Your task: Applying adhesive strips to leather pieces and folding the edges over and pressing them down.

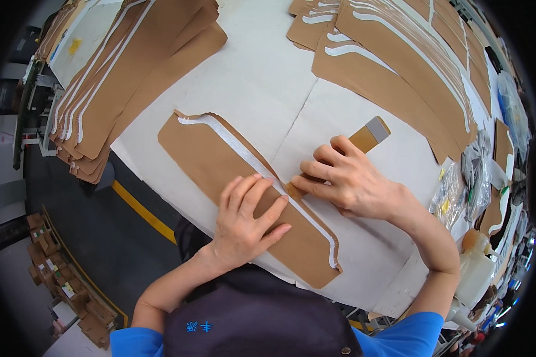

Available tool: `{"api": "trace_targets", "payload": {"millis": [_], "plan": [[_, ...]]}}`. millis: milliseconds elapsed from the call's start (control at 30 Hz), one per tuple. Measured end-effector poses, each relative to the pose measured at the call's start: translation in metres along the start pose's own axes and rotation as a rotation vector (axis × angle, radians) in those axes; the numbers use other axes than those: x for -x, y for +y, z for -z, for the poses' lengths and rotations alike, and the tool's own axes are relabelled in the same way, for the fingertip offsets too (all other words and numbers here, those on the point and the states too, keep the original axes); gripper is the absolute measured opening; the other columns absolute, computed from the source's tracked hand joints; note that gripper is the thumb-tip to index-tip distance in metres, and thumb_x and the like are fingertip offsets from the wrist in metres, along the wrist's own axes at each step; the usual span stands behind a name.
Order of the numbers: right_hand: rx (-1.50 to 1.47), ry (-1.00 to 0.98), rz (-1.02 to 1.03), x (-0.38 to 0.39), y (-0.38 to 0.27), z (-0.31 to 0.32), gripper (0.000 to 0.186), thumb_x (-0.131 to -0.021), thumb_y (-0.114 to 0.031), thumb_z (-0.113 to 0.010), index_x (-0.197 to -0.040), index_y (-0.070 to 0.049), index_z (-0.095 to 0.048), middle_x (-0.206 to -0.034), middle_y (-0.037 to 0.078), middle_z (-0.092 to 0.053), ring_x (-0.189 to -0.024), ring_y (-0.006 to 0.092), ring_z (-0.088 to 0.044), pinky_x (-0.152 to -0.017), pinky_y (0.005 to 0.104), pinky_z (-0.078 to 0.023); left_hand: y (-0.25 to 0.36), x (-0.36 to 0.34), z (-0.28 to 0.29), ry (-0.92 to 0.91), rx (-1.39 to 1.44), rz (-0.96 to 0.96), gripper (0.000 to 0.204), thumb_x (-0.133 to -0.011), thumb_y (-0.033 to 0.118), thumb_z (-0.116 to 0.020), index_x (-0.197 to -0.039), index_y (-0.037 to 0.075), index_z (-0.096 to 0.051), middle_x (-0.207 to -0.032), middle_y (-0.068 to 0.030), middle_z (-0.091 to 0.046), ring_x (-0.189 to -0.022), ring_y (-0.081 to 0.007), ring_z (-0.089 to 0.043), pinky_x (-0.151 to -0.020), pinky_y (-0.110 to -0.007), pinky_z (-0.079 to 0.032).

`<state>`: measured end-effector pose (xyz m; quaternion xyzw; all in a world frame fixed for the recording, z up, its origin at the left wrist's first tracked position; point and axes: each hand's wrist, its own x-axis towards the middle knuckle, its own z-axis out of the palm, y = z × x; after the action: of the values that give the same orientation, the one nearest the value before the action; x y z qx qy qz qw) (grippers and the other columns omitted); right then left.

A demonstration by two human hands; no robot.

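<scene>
A long brown sheet piece (202, 156), like leather or card, lies slantwise on the white table. A white strip (238, 144) runs along its far edge, and part of that edge stands up as a narrow folded lip. My left hand (244, 220) rests on the piece with its fingers spread, fingertips near the strip. My right hand (351, 178) is closed around a flat yellowish-brown bar with a grey end (375, 132). The bar's lower end touches the piece's far edge, just right of my left fingertips. My right fingers partly hide the bar.
Stacked brown pieces with white strips (131, 65) lie at the far left, overhanging the table edge. More such pieces (393, 71) are spread at the far right. Clear plastic bags (473, 172) and a whitish bottle (475, 273) are at the right. Cardboard boxes (71, 279) stand lower left.
</scene>
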<state>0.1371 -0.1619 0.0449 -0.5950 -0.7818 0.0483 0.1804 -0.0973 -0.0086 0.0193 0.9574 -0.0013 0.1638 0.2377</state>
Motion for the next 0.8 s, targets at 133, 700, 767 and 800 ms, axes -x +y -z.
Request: {"api": "trace_targets", "payload": {"millis": [133, 700, 767, 800], "plan": [[-0.014, -0.003, 0.002, -0.014, 0.009, -0.002, 0.045, -0.069, -0.011, -0.081, -0.112, -0.008, -0.073, -0.103, 0.002, -0.056, -0.099, 0.0219, -0.053, -0.082, 0.0379, -0.042, -0.011, -0.002, 0.004, -0.010, -0.012, 0.015, 0.054, -0.080, 0.025, -0.087, -0.127, 0.004, -0.070, -0.140, -0.0171, -0.058, -0.130, -0.0380, -0.057, -0.106, -0.049, -0.052], [0.023, -0.015, 0.034, -0.083, 0.041, -0.010, 0.050, -0.064, -0.006, -0.081, -0.113, -0.011, -0.073, -0.105, 0.001, -0.057, -0.098, 0.0219, -0.052, -0.082, 0.0376, -0.040, -0.057, -0.018, 0.034, 0.054, -0.054, 0.071, 0.054, -0.082, 0.022, -0.086, -0.128, -0.002, -0.068, -0.139, -0.0177, -0.059, -0.129, -0.0379, -0.059, -0.105, -0.047, -0.053], [0.028, -0.013, 0.042, -0.092, 0.043, -0.009, 0.051, -0.063, -0.006, -0.081, -0.113, -0.012, -0.073, -0.105, 0.000, -0.057, -0.098, 0.0220, -0.052, -0.083, 0.0374, -0.040, -0.067, -0.011, 0.027, 0.063, 0.016, 0.121, 0.053, -0.082, 0.023, -0.086, -0.127, 0.001, -0.069, -0.141, -0.0179, -0.058, -0.131, -0.0391, -0.057, -0.107, -0.050, -0.051], [0.030, -0.034, 0.035, -0.097, 0.045, -0.007, 0.052, -0.062, -0.005, -0.081, -0.113, -0.012, -0.073, -0.105, 0.000, -0.057, -0.098, 0.0220, -0.052, -0.084, 0.0372, -0.040, -0.072, -0.011, 0.026, 0.067, 0.088, 0.162, 0.052, -0.082, 0.025, -0.086, -0.126, 0.003, -0.070, -0.142, -0.0181, -0.056, -0.134, -0.0404, -0.054, -0.109, -0.054, -0.048]]}}
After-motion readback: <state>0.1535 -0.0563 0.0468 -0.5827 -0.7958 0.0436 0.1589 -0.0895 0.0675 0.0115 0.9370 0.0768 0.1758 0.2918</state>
